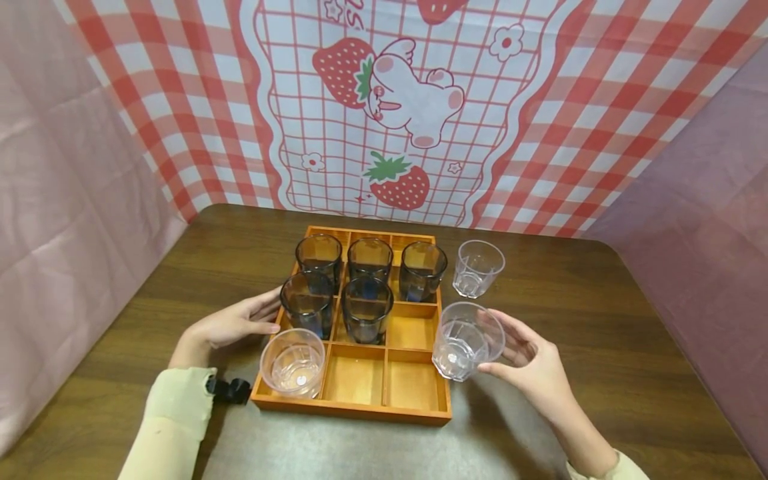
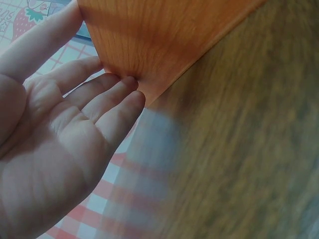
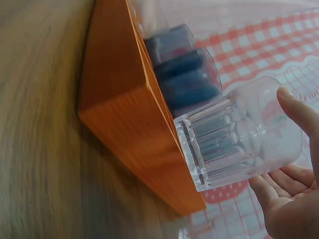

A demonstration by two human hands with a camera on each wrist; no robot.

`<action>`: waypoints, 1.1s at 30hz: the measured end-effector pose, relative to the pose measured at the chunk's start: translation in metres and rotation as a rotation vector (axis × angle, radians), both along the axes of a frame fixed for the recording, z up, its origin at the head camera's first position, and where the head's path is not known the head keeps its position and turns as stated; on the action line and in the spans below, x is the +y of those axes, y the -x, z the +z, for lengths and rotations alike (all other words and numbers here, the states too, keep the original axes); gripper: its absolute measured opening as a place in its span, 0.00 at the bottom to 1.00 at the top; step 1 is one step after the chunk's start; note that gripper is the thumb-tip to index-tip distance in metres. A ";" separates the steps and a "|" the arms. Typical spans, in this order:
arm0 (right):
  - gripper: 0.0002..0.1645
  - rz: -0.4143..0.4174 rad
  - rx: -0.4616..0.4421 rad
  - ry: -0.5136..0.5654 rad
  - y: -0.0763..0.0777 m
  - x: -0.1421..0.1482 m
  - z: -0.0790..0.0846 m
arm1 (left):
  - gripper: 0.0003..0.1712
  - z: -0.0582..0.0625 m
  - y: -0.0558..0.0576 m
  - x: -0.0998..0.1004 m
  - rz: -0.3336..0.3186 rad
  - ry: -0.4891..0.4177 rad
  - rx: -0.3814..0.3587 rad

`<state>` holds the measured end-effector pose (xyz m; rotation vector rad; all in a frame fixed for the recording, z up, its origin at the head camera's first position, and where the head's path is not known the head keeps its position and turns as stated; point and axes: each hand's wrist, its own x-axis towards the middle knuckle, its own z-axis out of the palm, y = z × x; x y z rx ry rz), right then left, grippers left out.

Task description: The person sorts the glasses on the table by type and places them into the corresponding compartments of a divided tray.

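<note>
My right hand [image 1: 537, 370] grips a clear plastic cup [image 3: 234, 137] by its side, the thumb on one side and fingers on the other. The cup is tilted slightly, its base close above the right rim of a divided wooden box [image 1: 354, 409]. Against the box's left wall rest the extended fingers of my left hand [image 1: 237, 323]. Several dark tinted cups, such as the middle one [image 1: 367, 310], stand in the box's farther compartments. A second clear cup [image 1: 294, 363] sits in the front left compartment.
Another clear cup [image 1: 478, 269] stands on the brown wooden table [image 1: 612, 360], right of the box. Behind the table hangs a red and white strawberry cloth [image 1: 396, 120]. Pinkish curtains [image 1: 78, 167] close off both sides. A black strap [image 1: 229, 390] is on my left wrist.
</note>
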<state>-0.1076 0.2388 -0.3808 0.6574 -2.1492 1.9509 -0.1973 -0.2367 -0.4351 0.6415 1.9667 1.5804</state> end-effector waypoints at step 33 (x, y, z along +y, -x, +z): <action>0.48 0.186 -0.059 -0.023 -0.003 -0.105 -0.007 | 0.50 0.000 0.000 -0.001 0.006 0.001 0.005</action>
